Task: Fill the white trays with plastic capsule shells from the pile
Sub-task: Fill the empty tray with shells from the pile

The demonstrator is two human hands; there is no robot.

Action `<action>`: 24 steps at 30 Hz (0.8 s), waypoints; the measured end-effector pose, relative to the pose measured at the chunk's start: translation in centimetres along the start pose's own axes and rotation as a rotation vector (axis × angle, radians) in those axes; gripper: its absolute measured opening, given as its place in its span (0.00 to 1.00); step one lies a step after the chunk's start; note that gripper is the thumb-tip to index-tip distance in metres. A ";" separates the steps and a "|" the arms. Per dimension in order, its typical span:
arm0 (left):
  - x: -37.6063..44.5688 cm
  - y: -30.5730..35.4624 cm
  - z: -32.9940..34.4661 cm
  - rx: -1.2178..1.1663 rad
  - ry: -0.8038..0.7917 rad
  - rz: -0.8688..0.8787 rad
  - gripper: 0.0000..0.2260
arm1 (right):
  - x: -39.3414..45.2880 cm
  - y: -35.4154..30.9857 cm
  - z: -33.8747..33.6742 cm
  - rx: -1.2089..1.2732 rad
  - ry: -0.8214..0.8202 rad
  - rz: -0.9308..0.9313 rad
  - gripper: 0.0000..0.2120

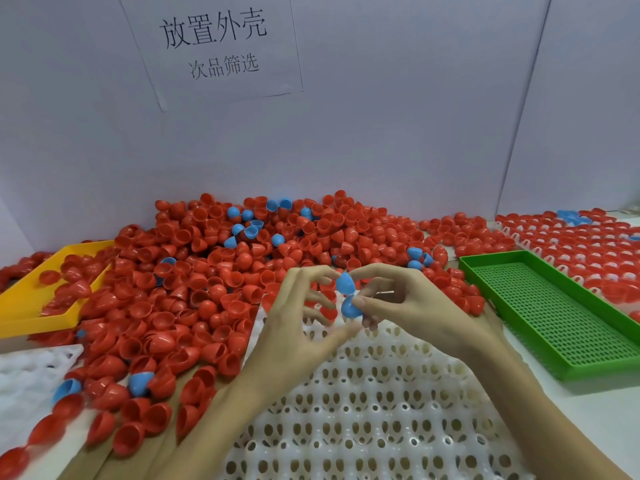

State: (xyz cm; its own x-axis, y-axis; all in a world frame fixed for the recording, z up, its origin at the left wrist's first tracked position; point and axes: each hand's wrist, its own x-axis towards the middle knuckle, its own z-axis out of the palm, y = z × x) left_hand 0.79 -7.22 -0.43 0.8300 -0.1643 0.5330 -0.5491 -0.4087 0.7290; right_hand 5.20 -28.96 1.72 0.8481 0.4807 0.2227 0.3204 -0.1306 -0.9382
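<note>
Above the white tray's (381,410) far edge, our left hand (298,327) and right hand (408,306) pinch two blue shells (346,283).

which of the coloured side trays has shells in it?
The yellow plastic tray at far left: red capsule shells lie inside it. The green perforated plastic tray on the right holds none.

Bare forearms, seemingly no sleeves or rings.
</note>
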 end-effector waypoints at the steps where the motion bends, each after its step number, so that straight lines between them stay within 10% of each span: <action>1: -0.1 0.1 0.3 0.031 -0.023 0.031 0.26 | 0.0 0.0 0.0 0.009 -0.005 0.004 0.16; 13: 0.9 -0.4 -1.9 -0.476 0.125 -0.353 0.10 | 0.3 1.2 -2.5 0.203 0.175 0.035 0.12; 24: 3.7 -1.3 -0.1 0.109 0.133 -0.211 0.10 | 0.4 2.0 -3.4 0.234 0.276 0.105 0.12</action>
State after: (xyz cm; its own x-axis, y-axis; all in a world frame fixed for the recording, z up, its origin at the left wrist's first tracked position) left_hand 4.56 -7.23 0.59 0.9006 0.0511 0.4316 -0.3460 -0.5167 0.7831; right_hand 7.65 -31.98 0.88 0.9633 0.2189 0.1555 0.1479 0.0508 -0.9877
